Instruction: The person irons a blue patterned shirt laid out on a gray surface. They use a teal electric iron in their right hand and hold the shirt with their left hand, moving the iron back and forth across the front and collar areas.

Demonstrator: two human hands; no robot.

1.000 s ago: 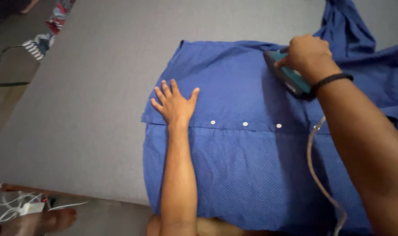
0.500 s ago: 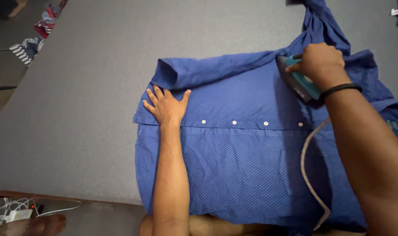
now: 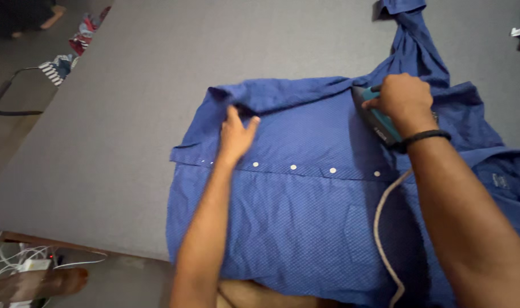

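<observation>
A teal iron is sitting at the upper right of the frame on a blue shirt, its long axis slanting, nose pointing upper left. The right hand is covering its handle, fingers wrapped around it. The left hand is pressing the shirt at centre, fingers together, thumb out. The cord is running off the bottom edge over the grey bench.

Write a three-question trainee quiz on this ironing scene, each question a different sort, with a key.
1. True or false: the right hand grips the teal iron.
2. Which does the left hand touch? A) the iron's cord B) the blue shirt C) the bare grey surface
3. Fill in: a row of white ___ runs across the shirt below the left hand.

Key: 1 true. 2 B, the blue shirt, near its folded edge; the cord trails by the right arm, and the grey surface is untouched. 3 buttons.
</observation>
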